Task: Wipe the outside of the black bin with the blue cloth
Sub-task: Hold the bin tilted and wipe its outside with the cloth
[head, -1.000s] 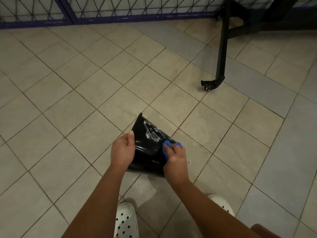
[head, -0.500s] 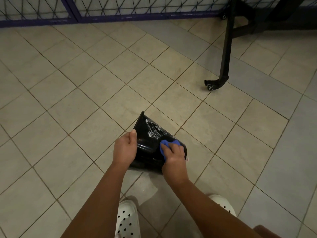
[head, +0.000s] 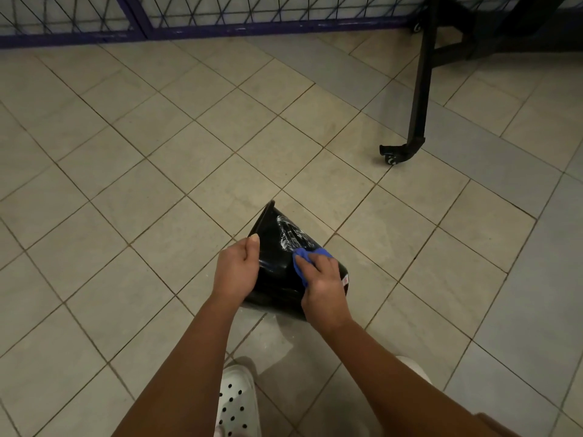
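Note:
The black bin [head: 273, 257] lies tipped on the tiled floor in front of me, its glossy side facing up with a whitish smear near the far end. My left hand [head: 235, 271] grips the bin's left edge, thumb on top. My right hand [head: 321, 287] holds the crumpled blue cloth [head: 302, 258] and presses it against the bin's upper side, just below the smear. Most of the cloth is hidden under my fingers.
A black metal frame leg [head: 419, 99] with a castor wheel [head: 392, 160] stands to the far right. A blue mesh fence [head: 189, 17] runs along the back. My white perforated shoe [head: 237, 402] is below the bin.
My right hand has slid the cloth a little up the bin's side toward the smear. My left hand keeps its grip on the edge. The view has shifted slightly.

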The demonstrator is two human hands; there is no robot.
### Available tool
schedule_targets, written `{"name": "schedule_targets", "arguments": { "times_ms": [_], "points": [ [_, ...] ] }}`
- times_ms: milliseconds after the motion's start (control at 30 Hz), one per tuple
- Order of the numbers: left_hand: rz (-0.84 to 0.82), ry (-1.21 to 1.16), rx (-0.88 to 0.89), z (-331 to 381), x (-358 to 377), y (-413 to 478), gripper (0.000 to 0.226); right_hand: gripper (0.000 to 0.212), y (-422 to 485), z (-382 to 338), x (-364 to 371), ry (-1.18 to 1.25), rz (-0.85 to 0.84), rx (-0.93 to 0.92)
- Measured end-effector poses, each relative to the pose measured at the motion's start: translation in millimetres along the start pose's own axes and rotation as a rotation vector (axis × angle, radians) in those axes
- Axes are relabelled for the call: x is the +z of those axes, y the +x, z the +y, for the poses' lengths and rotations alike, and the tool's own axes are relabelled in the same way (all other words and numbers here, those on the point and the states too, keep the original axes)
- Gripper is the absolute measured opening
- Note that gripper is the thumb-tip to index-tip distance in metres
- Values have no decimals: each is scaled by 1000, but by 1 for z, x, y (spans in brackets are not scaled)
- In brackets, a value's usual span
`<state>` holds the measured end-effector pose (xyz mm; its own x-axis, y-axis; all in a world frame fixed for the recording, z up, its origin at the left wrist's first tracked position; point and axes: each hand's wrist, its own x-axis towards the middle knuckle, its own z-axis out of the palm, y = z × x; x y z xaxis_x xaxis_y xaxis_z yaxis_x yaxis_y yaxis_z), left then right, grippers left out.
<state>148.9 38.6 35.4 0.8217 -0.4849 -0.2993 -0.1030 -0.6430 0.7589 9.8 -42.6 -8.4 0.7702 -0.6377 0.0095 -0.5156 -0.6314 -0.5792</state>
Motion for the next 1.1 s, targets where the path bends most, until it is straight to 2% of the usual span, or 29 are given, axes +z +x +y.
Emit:
{"name": "schedule_targets", "arguments": {
  "times_ms": [67,133,267,467,700,967,1100],
  "points": [
    [10,-8,-1,1,0,-1,51,58,13,-1,-1,-2,-24,6],
    [26,5,-1,2,1,-1,52,61,21,1,-3,-14,-68,94],
    [44,34,16,3,1,-1,52,61,11,0,-4,-23,-41,257],
    [22,6,34,-2,0,-1,50,60,14,-20,3,-10,-28,54],
    [43,62,111,7,4,-4,48,65,23,-2,-10,-51,-66,286],
    [14,3,51,1,4,-2,48,63,25,-21,-2,-32,-44,89],
    [39,29,87,6,5,-3,47,65,37,-7,-9,-73,-76,215]
  ]
}}
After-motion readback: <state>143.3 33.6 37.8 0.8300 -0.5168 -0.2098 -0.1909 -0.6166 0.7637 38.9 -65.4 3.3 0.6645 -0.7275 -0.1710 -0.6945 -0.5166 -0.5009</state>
